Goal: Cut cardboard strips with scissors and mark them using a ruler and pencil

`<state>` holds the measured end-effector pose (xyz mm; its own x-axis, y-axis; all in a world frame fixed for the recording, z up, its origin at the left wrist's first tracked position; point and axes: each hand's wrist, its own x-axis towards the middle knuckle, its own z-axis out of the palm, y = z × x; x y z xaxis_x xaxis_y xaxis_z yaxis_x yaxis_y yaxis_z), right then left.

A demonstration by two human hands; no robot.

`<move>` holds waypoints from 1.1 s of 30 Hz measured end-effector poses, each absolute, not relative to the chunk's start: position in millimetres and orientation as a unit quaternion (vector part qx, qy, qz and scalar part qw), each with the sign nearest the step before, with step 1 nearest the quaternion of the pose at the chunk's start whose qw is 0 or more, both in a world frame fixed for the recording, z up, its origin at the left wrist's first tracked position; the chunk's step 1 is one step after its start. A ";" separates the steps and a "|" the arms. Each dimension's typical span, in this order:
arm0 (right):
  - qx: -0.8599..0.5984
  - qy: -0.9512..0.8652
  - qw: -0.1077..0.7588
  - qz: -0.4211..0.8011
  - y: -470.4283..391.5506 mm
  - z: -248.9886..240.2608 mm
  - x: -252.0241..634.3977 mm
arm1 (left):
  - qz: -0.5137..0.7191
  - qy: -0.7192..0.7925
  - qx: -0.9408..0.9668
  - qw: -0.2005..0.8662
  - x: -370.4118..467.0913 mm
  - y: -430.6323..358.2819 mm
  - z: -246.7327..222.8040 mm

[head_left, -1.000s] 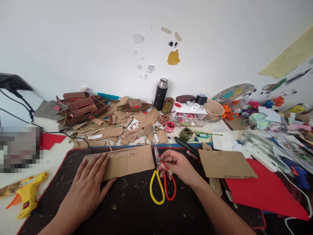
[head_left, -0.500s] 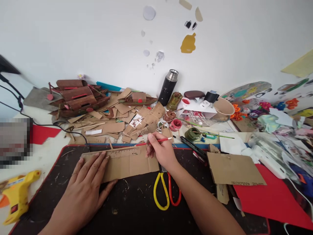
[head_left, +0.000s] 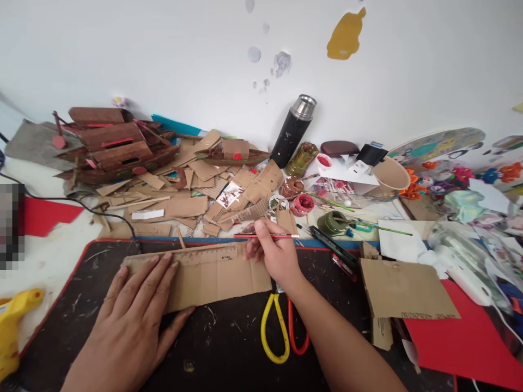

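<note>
My left hand (head_left: 131,305) lies flat with fingers stretched over the left end of a cardboard strip (head_left: 229,280) on the dark mat. Along the strip's upper edge runs a clear ruler (head_left: 204,255), partly covered by those fingers. In my right hand (head_left: 273,250) is a thin red pencil (head_left: 281,236), gripped between thumb and fingers and held nearly level over the strip's right end. Just below that hand, scissors (head_left: 275,329) with one yellow and one red handle lie on the mat, their blades mostly hidden.
Model boats (head_left: 122,147) and cardboard scraps (head_left: 180,207) crowd the back left. A black flask (head_left: 292,133), paint jars (head_left: 302,204) and a green jar (head_left: 332,223) stand behind the mat. At right lie a cardboard piece (head_left: 408,288) and red paper (head_left: 469,337); at left, a yellow glue gun (head_left: 16,326).
The camera view has tilted down and shifted left. The pencil in my right hand has turned closer to level. My left hand stays on the cardboard and ruler.
</note>
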<state>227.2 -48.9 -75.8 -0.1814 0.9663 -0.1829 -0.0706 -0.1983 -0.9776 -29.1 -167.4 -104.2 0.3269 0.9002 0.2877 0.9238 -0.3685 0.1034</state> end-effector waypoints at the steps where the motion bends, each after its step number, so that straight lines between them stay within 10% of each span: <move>1: -0.479 -0.474 0.422 0.606 -49.6 -75.4 227.8 | -0.150 -0.563 -0.812 0.035 -29.0 -167.3 -104.6; 33: -0.522 -0.530 0.383 0.548 -54.6 -84.9 233.8 | -0.153 -0.572 -0.806 0.008 -30.0 -169.8 -105.5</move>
<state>233.8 -54.6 -84.9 -0.1615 0.9727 -0.1667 0.1334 -0.1458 -0.9803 -30.0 -169.8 -105.5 0.2979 0.9195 0.2565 0.9247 -0.3447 0.1619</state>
